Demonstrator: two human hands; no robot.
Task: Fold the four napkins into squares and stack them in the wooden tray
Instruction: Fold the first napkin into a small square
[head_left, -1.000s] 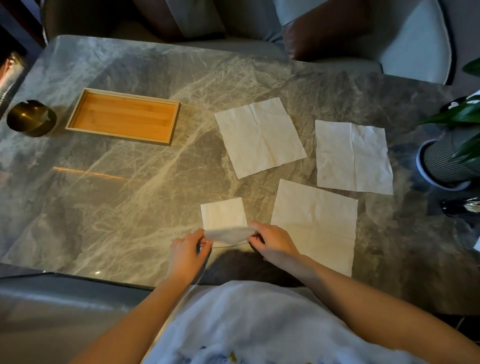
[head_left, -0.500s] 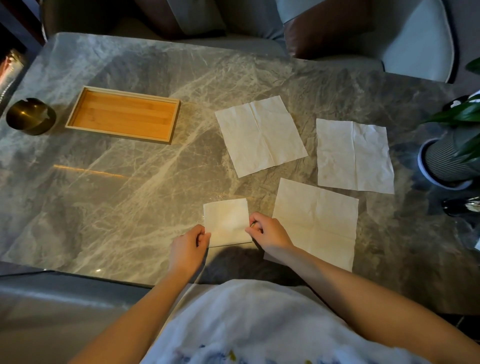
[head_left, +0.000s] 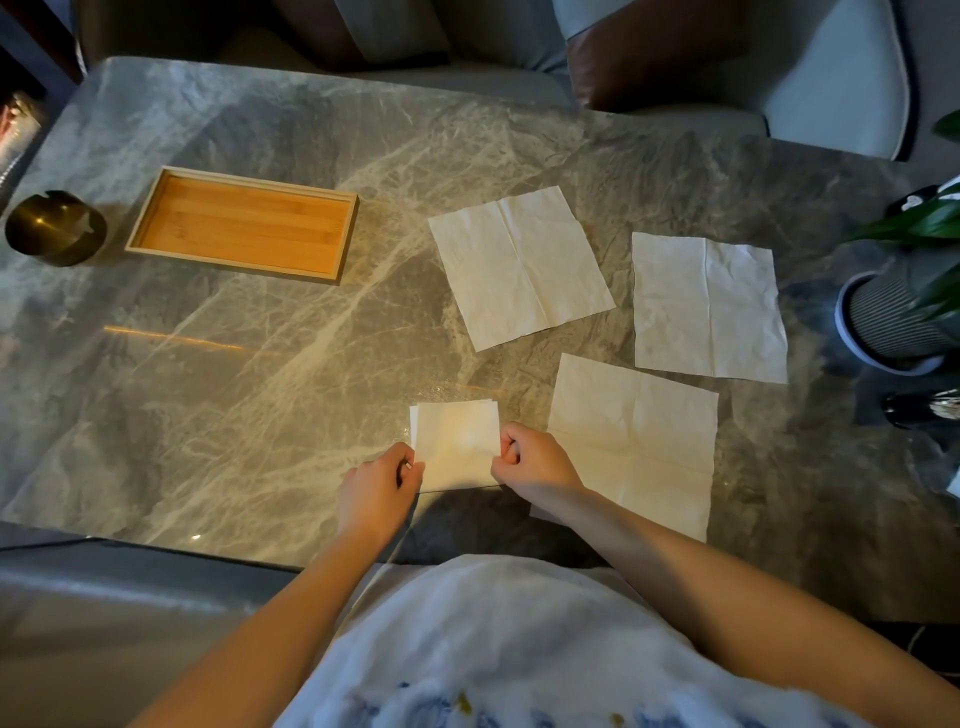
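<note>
A small folded white napkin (head_left: 456, 441) lies flat near the table's front edge. My left hand (head_left: 378, 491) pinches its left edge and my right hand (head_left: 535, 460) pinches its right edge, fingers curled. Three unfolded napkins lie flat to the right: one in the middle (head_left: 519, 265), one at the far right (head_left: 706, 306), one near me (head_left: 639, 441) partly under my right wrist. The wooden tray (head_left: 140, 228) sits at the far left with nothing in it.
A brass bowl (head_left: 54, 227) stands left of the tray. A ribbed plant pot (head_left: 883, 317) with green leaves and a dark object (head_left: 919, 408) stand at the right edge. Chairs stand beyond the marble table (head_left: 208, 389).
The near half of the small napkin, lifted a second ago, has been laid over so the napkin lies flat as a square. Both hands moved slightly away from me with it.
</note>
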